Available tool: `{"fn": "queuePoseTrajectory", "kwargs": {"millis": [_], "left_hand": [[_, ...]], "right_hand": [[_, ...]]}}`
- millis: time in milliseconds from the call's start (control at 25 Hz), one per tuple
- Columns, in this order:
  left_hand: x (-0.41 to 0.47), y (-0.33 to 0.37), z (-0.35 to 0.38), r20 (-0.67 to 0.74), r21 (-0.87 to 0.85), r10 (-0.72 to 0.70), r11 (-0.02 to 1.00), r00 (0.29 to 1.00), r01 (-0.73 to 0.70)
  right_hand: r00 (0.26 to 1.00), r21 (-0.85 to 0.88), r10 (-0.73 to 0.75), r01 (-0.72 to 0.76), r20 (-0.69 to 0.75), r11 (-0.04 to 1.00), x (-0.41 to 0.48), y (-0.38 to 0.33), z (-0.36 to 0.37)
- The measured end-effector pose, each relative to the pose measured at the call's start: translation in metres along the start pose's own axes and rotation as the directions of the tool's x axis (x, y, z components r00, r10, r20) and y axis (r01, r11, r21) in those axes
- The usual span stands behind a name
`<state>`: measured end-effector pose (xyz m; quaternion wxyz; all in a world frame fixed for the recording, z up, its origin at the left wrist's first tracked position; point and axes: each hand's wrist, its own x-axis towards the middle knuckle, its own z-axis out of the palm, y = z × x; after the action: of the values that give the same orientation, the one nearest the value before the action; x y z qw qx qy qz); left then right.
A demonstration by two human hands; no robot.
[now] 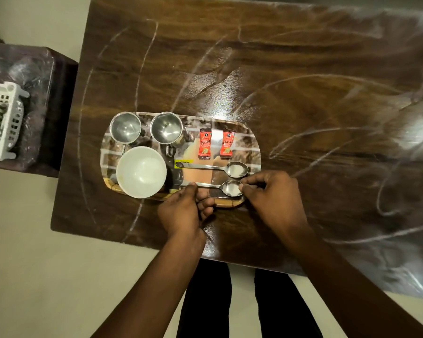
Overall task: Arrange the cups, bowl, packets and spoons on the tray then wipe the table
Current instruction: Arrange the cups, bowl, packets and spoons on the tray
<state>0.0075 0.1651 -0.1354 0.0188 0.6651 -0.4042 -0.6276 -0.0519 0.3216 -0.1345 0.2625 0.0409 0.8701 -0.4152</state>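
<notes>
A printed tray point(253, 145) lies on the wooden table point(278, 69). On it stand two steel cups point(125, 128) point(166, 128) at the back left, a white bowl point(141, 172) in front of them, and two red packets point(204, 143) point(227, 143) to the right. Two spoons lie side by side: the far spoon point(220, 168) is free. The near spoon point(220, 186) is touched at its handle by my left hand point(183, 211) and pinched at its bowl end by my right hand point(271, 193).
White smear marks streak the table top. A dark side table point(35, 76) to the left carries a white plastic rack point(3, 120). Crinkled clear plastic point(400, 264) covers the table's right part. My legs stand below the near edge.
</notes>
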Motion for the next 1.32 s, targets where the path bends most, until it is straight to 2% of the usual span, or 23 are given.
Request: {"fn": "queuePoseTrajectory", "kwargs": {"millis": [200,400,560,680,760,840,1040,1320], "left_hand": [[-0.002,-0.001,0.0,0.004,-0.018,0.007,1.0,1.0,-0.007],[-0.015,0.001,-0.013,0.009,-0.029,0.037,0.999,0.999,-0.037],[-0.02,0.021,-0.055,-0.019,0.099,0.3,0.95,0.954,-0.297],[0.016,0.062,-0.092,-0.12,0.232,0.522,0.842,0.844,-0.488],[0.043,0.087,-0.104,-0.101,0.393,0.61,0.75,0.786,-0.531],[0.065,0.11,-0.108,-0.026,0.467,0.616,0.703,0.787,-0.535],[0.108,0.137,-0.106,0.165,0.506,0.539,0.672,0.826,-0.54],[0.145,0.151,-0.111,0.2,0.423,0.497,0.734,0.844,-0.532]], "right_hand": [[1.0,0.028,-0.002,0.003,-0.015,1.0,-0.002,0.002,0.003],[1.0,0.128,0.007,-0.004,-0.029,0.992,-0.007,0.001,-0.002],[0.984,0.202,0.054,-0.02,-0.168,0.979,-0.004,-0.001,-0.013],[0.98,0.201,0.074,-0.036,-0.187,0.979,0.007,-0.004,-0.013],[0.981,0.204,0.084,-0.047,-0.176,0.978,0.013,-0.008,-0.009],[0.983,0.197,0.078,-0.044,-0.166,0.98,0.018,-0.011,-0.005],[0.981,0.134,0.095,-0.073,-0.167,0.988,0.028,-0.009,0.005],[0.974,0.235,0.172,-0.135,-0.148,0.963,0.031,-0.007,0.009]]}}
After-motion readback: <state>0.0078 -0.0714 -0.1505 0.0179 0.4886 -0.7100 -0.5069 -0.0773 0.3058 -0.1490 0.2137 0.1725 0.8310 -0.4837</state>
